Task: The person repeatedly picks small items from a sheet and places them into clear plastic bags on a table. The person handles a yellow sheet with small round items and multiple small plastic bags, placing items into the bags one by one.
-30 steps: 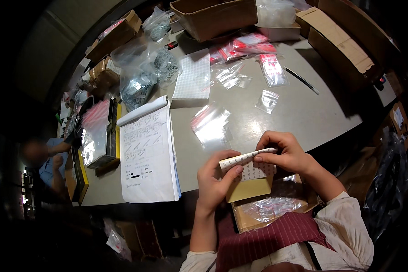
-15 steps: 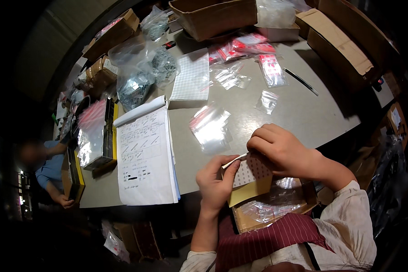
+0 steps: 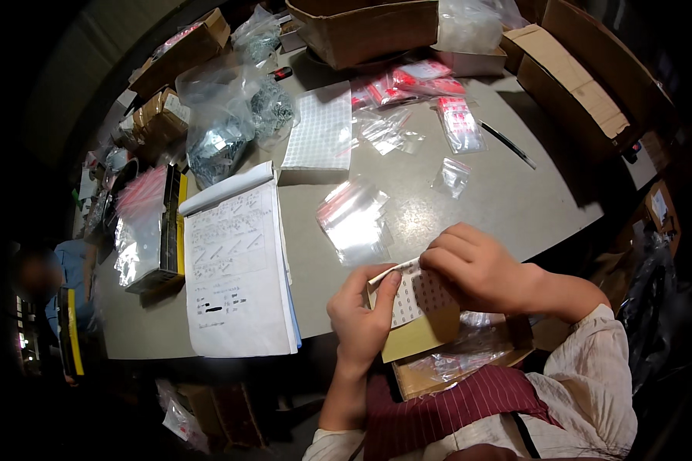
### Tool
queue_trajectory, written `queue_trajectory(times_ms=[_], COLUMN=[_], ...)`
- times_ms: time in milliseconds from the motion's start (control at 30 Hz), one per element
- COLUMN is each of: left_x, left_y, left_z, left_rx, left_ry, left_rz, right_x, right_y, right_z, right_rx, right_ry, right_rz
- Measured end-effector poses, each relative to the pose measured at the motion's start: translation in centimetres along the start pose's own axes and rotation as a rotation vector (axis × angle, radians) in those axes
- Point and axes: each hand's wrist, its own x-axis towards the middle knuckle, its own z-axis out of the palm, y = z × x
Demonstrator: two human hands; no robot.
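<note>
Head view: both hands low centre of frame, at the near edge of the grey table (image 3: 469, 207). Left hand (image 3: 361, 319) grips the left side of a sticker sheet (image 3: 411, 296), white w/ rows of small dots, thumb on its face and fingers curled behind, clamped on it. Right hand (image 3: 477, 269) sits at the sheet's top right, fingers bent together, tips pinching the upper edge; can't tell if a single sticker is between them. Sheet tilts toward the person, backed by a yellow-tan card (image 3: 427, 338) showing below it. Under the hands, lower centre-right, an open brown box (image 3: 469, 365) w/ clear plastic bags inside.

On the table: a pile of small clear zip bags (image 3: 355, 219) just above the hands, centre frame. Left of centre, a white notepad (image 3: 234, 269) w/ handwriting. Above it, upper centre, a white gridded sheet stack (image 3: 319, 134). Red-striped bags (image 3: 407, 81) top centre-right, black pen (image 3: 507, 144) right of them. Cardboard boxes (image 3: 584, 77) along the upper right rim. Another person (image 3: 54, 284), blurred, far left edge
</note>
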Motion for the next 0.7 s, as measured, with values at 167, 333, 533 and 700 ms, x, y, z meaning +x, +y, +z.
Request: queue_trajectory(times_ms=[167, 333, 533, 700], left_x=[-0.1, 0.3, 0.2, 0.0], left_y=[-0.1, -0.5, -0.3, 0.1], left_z=[-0.3, -0.4, -0.5, -0.7], left_rx=[0.027, 0.045, 0.0, -0.102], left_ry=[0.046, 0.015, 0.007, -0.008], left_rz=[0.018, 0.046, 0.028, -0.005], right_x=[2.2, 3.1, 3.0, 4.0], right_y=[4.9, 12.0, 12.8, 12.6], right_z=[-3.1, -3.7, -1.8, -5.2], right_rx=[0.363, 0.23, -0.335, -0.172], right_ry=[0.047, -0.185, -0.265, -0.439], right_rz=[0.377, 0.618, 0.492, 0.751])
